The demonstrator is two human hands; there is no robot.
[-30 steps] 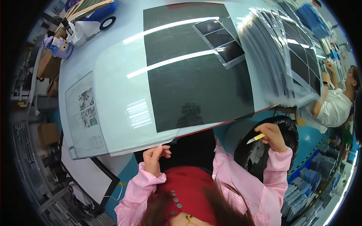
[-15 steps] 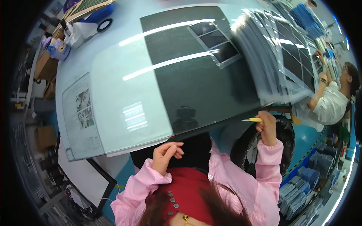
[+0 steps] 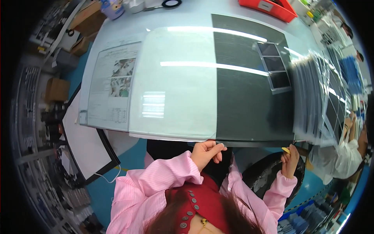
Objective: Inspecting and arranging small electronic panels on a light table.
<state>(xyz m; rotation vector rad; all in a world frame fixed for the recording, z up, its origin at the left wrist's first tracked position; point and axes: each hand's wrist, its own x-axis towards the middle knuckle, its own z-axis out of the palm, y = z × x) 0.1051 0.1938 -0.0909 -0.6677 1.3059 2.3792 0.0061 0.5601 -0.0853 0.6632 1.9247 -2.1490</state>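
Observation:
My left hand (image 3: 208,152) is at the front edge of the table, its fingers curled together with nothing visible in them. Farther right, below the table's front corner, my right hand (image 3: 289,161) grips a small yellow tool (image 3: 285,149); its tip is not clear now. A clear sheet covers the tabletop, with a pale area (image 3: 175,89) beside a dark grey mat (image 3: 249,109). On the mat's right part lies a strip of three dark panels in clear film (image 3: 277,74). A thick stack of clear plastic sheets (image 3: 309,97) stands at the table's right end.
A printed page with photos (image 3: 113,85) lies under the sheet at left. At the back are a red bin (image 3: 269,8) and a black tape roll (image 3: 172,3). A black-lined bin (image 3: 265,175) stands below my right hand. Another person (image 3: 343,154) works at far right.
The view has swung right, so the table sits differently in it and the red bin shows. My left hand is now nearer the table edge; the yellow tool stays in my right hand.

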